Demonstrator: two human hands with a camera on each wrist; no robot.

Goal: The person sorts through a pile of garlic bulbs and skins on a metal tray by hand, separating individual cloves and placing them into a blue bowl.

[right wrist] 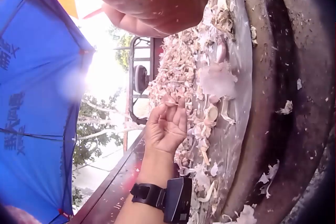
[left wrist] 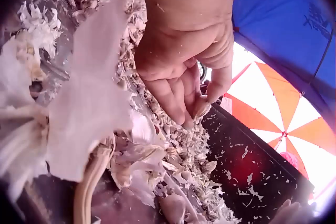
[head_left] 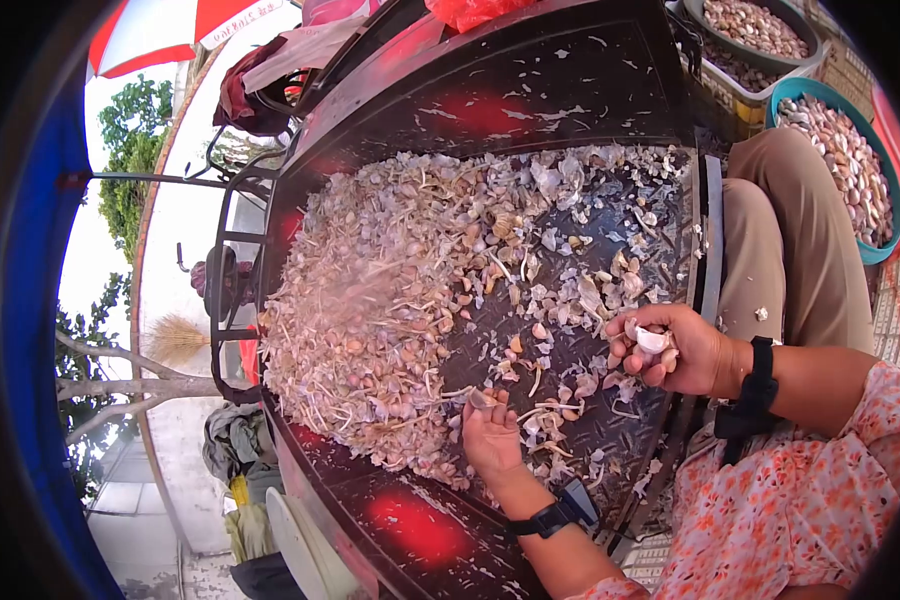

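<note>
My right hand (head_left: 688, 348) grips several garlic cloves (head_left: 652, 341), palm up, fingers curled round them, over the near edge of the dark cart bed (head_left: 490, 340). In the right wrist view only part of that hand (right wrist: 152, 1) shows, and its cloves are hidden. Further left, my left hand (head_left: 493, 442) pinches a garlic clove (left wrist: 201, 107) between thumb and fingertips, close over the garlic heap. That heap (head_left: 360, 310) of loose cloves, dry stalks and papery skins covers the far part of the bed.
Dark side walls (head_left: 560, 90) flank the bed. A teal basin (head_left: 895, 190) of cloves stands beside the person's knees (head_left: 800, 220), with another tub (head_left: 815, 45) of cloves behind it. A metal rail (head_left: 220, 260) closes the far end; a blue canopy (left wrist: 283, 19) hangs overhead.
</note>
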